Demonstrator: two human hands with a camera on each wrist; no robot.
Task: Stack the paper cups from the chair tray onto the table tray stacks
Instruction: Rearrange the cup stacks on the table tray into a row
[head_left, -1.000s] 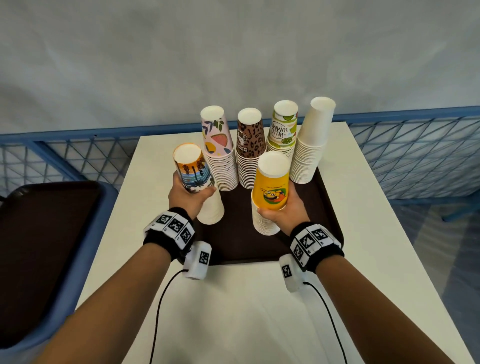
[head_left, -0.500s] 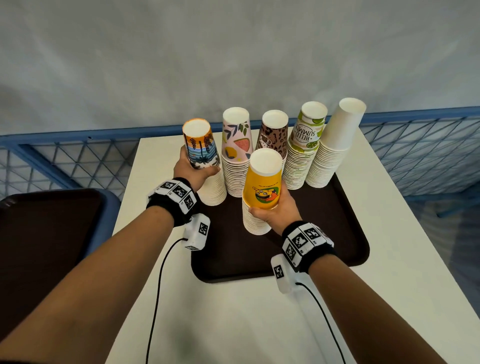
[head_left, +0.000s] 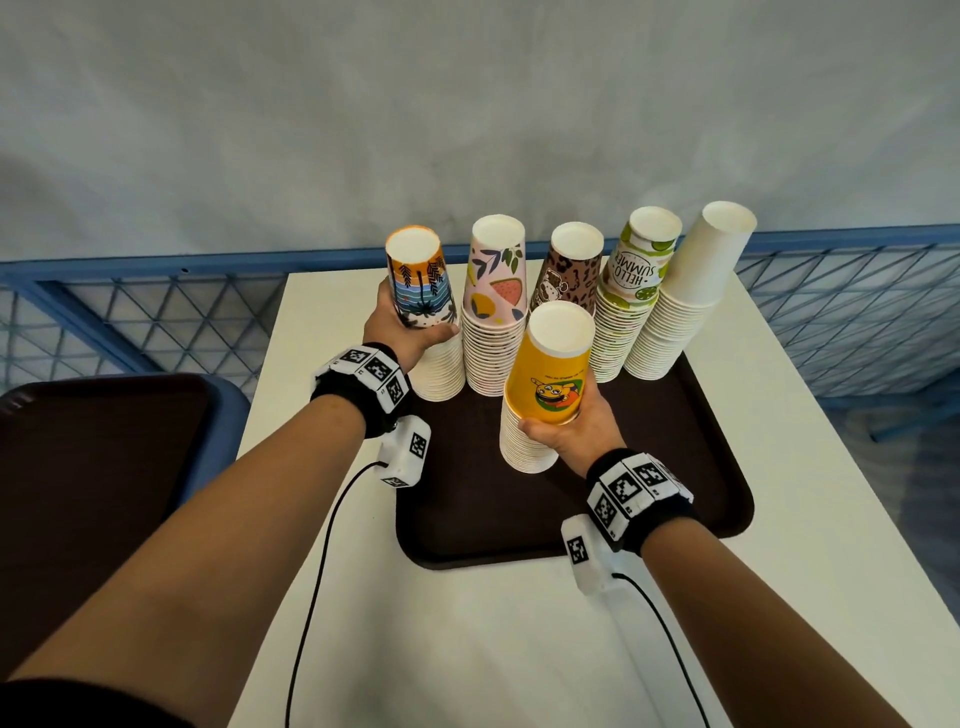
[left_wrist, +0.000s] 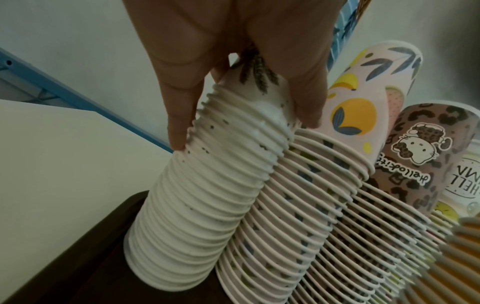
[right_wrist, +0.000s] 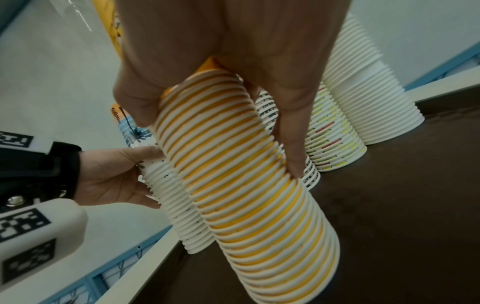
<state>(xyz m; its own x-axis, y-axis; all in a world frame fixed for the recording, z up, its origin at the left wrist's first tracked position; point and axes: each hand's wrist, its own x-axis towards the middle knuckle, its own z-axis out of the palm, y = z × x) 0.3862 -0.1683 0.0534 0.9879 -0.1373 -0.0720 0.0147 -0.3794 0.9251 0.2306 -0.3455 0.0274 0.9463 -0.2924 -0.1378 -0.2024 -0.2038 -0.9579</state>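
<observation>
My left hand (head_left: 402, 332) grips the palm-tree cup (head_left: 421, 280) atop the far-left stack (left_wrist: 192, 216) on the table tray (head_left: 519, 519). My right hand (head_left: 569, 428) holds the yellow cartoon cup (head_left: 550, 369) on top of the yellow stack (right_wrist: 259, 185), which stands nearer me on the tray. Behind stand the fruit-print stack (head_left: 493, 312), the leopard stack (head_left: 571, 265), the lime "Hello Summer" stack (head_left: 631, 291) and the plain white stack (head_left: 685, 291). All cups are upside down. The chair tray (head_left: 93, 467) at the left holds no cups that I can see.
The white table (head_left: 519, 649) reaches toward me with two wrist cables (head_left: 311, 597) lying over it. A blue mesh railing (head_left: 130, 322) runs behind the table and chair, with a grey wall beyond.
My view has shifted so the tray sits further right. Both hands stay on their top cups; the palm-tree cup now stands upright and higher atop the left stack.
</observation>
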